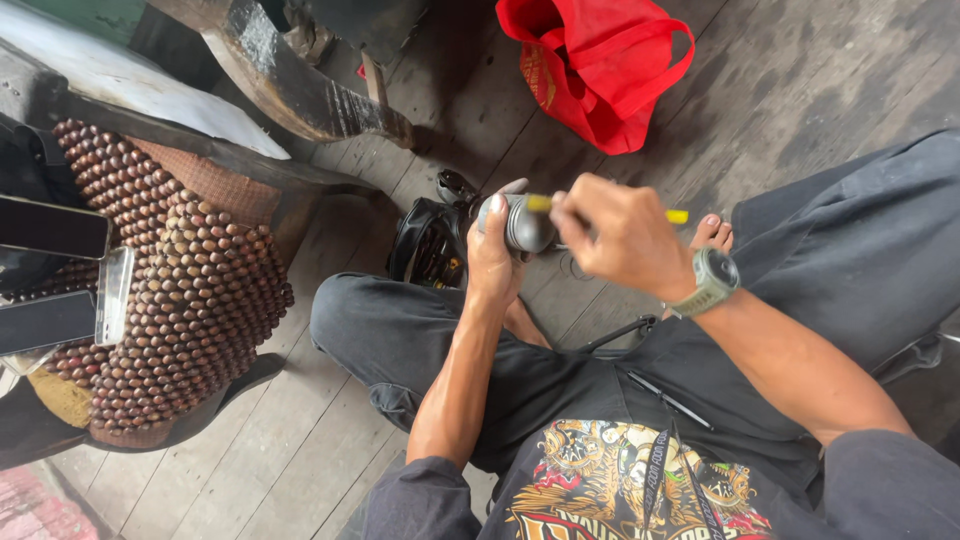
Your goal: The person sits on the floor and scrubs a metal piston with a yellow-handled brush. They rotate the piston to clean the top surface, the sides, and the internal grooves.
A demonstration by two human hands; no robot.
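Note:
My left hand point(493, 262) grips a small grey rounded metal part point(525, 226) and holds it up over my knee. My right hand point(618, 238), with a grey watch point(711, 281) on the wrist, is closed on a thin yellow-handled tool point(541, 203). The tool lies across the top of the grey part, and its yellow end point(677, 216) sticks out to the right of the hand. I sit on a wooden plank floor with my legs in dark trousers; a bare foot point(712, 232) shows beyond the right hand.
A black bag point(428, 243) with small items lies on the floor behind the hands. A red cloth bag point(592, 65) sits farther back. At left a seat covered in brown wooden beads point(190, 290) carries two phones point(52, 228). A dark wooden beam point(290, 85) lies at the back.

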